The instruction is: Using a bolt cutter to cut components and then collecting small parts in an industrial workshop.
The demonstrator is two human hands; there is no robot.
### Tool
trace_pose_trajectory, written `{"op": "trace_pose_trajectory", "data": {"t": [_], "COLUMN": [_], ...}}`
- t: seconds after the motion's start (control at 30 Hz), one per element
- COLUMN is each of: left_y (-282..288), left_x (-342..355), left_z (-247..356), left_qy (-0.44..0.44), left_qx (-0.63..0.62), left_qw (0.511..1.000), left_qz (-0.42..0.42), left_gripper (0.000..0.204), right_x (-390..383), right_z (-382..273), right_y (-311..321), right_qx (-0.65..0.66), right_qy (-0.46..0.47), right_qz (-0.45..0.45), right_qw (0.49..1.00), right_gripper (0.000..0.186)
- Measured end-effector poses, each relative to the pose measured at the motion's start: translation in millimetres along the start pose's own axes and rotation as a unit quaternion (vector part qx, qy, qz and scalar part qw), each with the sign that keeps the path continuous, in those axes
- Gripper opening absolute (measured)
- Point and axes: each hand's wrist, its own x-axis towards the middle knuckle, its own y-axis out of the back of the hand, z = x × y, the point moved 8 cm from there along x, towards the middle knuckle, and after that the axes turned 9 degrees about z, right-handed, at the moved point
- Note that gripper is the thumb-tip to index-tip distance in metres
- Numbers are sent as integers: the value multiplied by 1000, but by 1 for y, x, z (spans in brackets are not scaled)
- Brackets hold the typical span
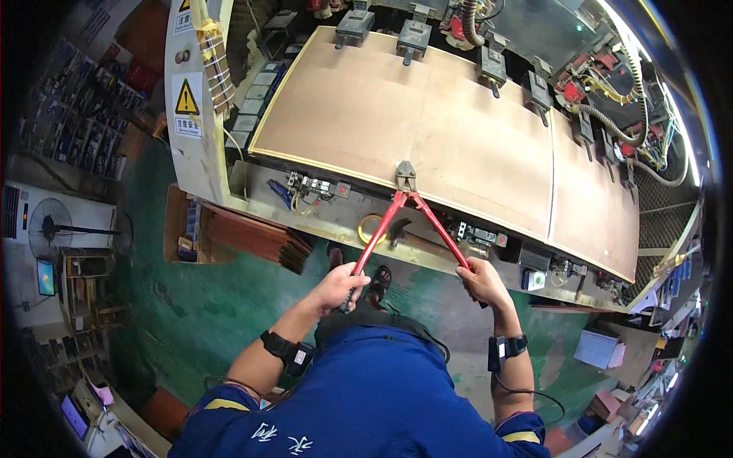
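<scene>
A pair of red-handled bolt cutters (447, 232) spreads in a V below me. Its grey jaws (405, 177) rest at the near edge of a tan board (481, 153), over a seam-like line. My left hand (341, 286) is closed around the dark grip of the left handle. My right hand (481, 281) is wrapped round the grip of the right handle. Whether anything sits between the jaws is too small to tell.
Metal clamps (414, 38) and hoses line the machine's back edge. A warning-signed panel (187, 137) stands at left. Below the front rail are stacked reddish boards (252, 237), a yellow ring (369, 229) and small valve units. A fan (47, 227) and cabinets (76, 267) stand far left.
</scene>
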Motion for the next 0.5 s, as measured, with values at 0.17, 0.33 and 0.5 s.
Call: {"op": "trace_pose_trajectory", "data": {"t": [0.17, 0.33, 0.5], "left_y": [-17, -33, -34], "left_x": [3, 8, 15], "left_z": [-1, -20, -36], "left_qy": [15, -6, -40], "left_qx": [-32, -128, -105], "left_qw": [999, 989, 988], "left_qz": [24, 69, 107], "left_gripper": [16, 16, 17], "right_x": [-9, -21, -22], "right_z": [-10, 14, 23], "right_y": [-25, -69, -83], "right_qx": [48, 272, 301], "right_qy": [-42, -86, -66], "right_qz": [-37, -23, 20], "right_qw": [997, 958, 951], "right_gripper": [27, 19, 23]}}
